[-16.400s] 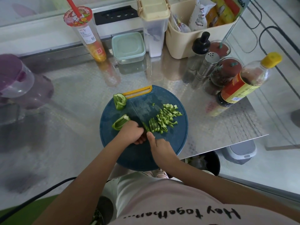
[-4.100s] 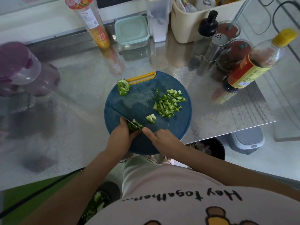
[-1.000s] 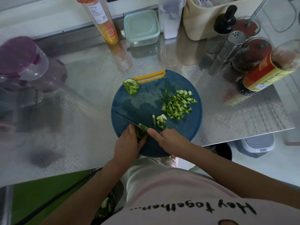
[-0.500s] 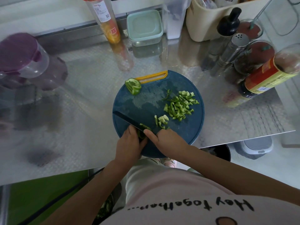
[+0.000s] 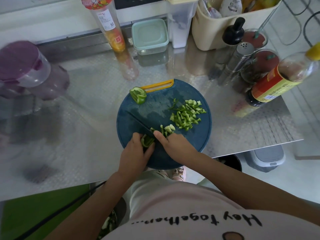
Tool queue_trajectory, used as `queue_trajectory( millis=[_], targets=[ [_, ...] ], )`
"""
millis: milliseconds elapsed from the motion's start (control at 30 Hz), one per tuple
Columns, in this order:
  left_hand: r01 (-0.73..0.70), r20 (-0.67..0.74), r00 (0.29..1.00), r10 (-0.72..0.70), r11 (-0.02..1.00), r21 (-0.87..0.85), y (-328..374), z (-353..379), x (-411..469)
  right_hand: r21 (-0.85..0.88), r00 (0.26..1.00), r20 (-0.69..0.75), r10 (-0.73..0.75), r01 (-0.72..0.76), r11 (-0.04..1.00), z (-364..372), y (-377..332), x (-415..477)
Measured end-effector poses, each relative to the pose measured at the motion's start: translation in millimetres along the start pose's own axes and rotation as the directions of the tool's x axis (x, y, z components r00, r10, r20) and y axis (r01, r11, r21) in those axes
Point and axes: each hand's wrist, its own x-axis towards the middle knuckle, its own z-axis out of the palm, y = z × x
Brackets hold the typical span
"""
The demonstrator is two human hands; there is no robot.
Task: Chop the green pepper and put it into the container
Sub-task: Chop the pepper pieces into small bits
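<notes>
A round blue cutting board (image 5: 155, 108) with a yellow handle lies on the steel table. My left hand (image 5: 135, 153) grips a green pepper piece (image 5: 147, 141) at the board's near edge. My right hand (image 5: 174, 144) holds a dark knife (image 5: 138, 122), forefinger along its spine, the blade against the pepper. A few fresh slices (image 5: 168, 129) lie just right of the blade. A pile of chopped pepper strips (image 5: 187, 115) sits on the board's right half. Another uncut pepper chunk (image 5: 138, 95) rests at the board's far left. A lidded mint-green container (image 5: 149, 36) stands at the back.
A tall drink cup (image 5: 108, 25) and a clear canister (image 5: 181, 21) flank the container. A beige basket (image 5: 230, 26), shakers (image 5: 240, 59), jars and a sauce bottle (image 5: 277, 82) crowd the right. A purple jug (image 5: 24, 66) stands left. The table edge (image 5: 259, 147) runs near right.
The pepper piece under my left hand has grown shorter as slices came off, and the knife has shifted slightly left. The view has drifted a little.
</notes>
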Motion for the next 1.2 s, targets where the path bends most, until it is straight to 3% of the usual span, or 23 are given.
queue_trajectory(
  millis=[233, 367, 700, 900, 1200],
  targets=[
    [0.012, -0.041, 0.999, -0.016, 0.996, -0.093, -0.4, -3.8, 6.8, 0.025, 1.000, 0.001, -0.019, 0.019, 1.000, 5.5, -5.2, -3.0],
    [0.007, -0.045, 0.999, -0.012, 0.994, -0.108, -1.2, -3.5, 2.7, -0.089, 0.995, -0.027, -0.096, 0.093, 0.992, 16.6, 1.8, -5.0],
    [0.011, -0.022, 1.000, -0.010, 0.999, 0.039, 0.7, -0.3, 2.6, -0.064, 0.995, -0.072, -0.073, 0.069, 0.996, 23.3, 6.8, -8.0],
    [0.046, -0.021, 0.999, -0.045, 0.997, 0.055, 2.5, 0.2, 1.6, 0.007, 0.996, -0.012, -0.093, 0.093, 0.996, 15.6, 0.5, -15.0],
    [0.054, 0.007, 0.999, -0.054, 0.996, 0.077, 3.2, -1.5, 4.5, -0.049, 0.994, -0.042, -0.102, 0.100, 0.994, 23.0, 4.6, -7.8]
  ],
)
